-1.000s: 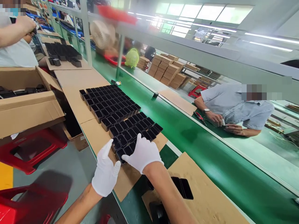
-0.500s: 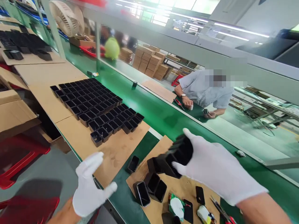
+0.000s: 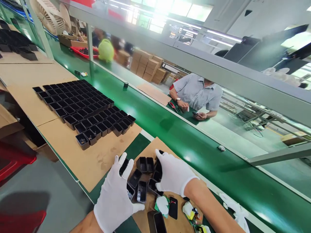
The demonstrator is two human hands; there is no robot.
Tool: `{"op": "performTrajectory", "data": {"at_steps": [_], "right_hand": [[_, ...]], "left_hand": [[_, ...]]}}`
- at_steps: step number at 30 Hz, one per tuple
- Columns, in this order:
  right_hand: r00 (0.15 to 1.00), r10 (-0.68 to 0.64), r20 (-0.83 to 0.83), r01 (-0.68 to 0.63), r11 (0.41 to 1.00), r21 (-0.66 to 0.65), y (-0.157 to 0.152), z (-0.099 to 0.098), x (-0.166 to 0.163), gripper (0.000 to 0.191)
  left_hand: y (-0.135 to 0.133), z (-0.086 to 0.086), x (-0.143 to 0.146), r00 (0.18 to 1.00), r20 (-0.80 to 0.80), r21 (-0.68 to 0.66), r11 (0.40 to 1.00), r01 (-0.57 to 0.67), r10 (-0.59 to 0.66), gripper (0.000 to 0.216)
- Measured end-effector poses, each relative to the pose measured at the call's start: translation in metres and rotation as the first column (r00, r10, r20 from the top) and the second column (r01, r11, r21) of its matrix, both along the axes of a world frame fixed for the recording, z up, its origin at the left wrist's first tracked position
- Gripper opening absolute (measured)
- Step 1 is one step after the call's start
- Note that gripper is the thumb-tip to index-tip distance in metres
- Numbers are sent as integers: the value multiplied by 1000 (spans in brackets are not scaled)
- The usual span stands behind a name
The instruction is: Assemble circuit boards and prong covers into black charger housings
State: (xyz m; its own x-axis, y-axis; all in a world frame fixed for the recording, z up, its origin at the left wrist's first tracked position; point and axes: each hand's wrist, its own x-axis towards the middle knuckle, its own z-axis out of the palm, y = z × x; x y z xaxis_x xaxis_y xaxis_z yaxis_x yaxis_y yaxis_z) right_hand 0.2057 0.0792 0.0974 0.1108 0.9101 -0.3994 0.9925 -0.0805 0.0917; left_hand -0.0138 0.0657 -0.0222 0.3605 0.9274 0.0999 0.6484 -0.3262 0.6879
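Both my hands wear white gloves. My left hand point(image 3: 116, 194) and my right hand point(image 3: 174, 173) cup a small cluster of black plastic cases point(image 3: 143, 165) from either side on a cardboard sheet point(image 3: 151, 149) in front of me. My left fingers are spread against the cluster's left edge. The right hand's fingers curl over its right side. A large grid of the same black cases point(image 3: 82, 108) lies on another cardboard sheet point(image 3: 97, 165) to the left.
A green conveyor belt point(image 3: 194, 145) runs diagonally past. Across it a person in a grey shirt point(image 3: 198, 94) works with red-handled pliers point(image 3: 173, 105). Small labels and black parts point(image 3: 173, 207) lie near my wrists. Stacked cartons point(image 3: 150, 68), a fan point(image 3: 47, 14) and a red stool point(image 3: 14, 160) stand around.
My right hand carried a handful of black cases from the big grid to the near cardboard sheet and set them down. My left hand came in against them. The view swung right.
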Motion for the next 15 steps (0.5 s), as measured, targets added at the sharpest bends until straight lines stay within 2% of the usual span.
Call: {"op": "performTrajectory", "data": {"at_steps": [4,7,11,15], "right_hand": [[994,32,-102,-36,999,-36,4,-10,-10,125],[988,39,-151,-42,999,-16,8,-15,-17,122],[980,14,-198,-7,999,32,15,-22,-23,123],[969,-43,-245,61,996,66,19,-29,-24,122]], "left_hand": [[5,-5,9,997,77,7,1000,13,-13,127],[26,-11,5,984,137,-16,993,116,-112,124],[67,-17,-4,950,151,20,961,275,-274,135],[109,-17,-4,893,139,76,904,420,-427,152]]}}
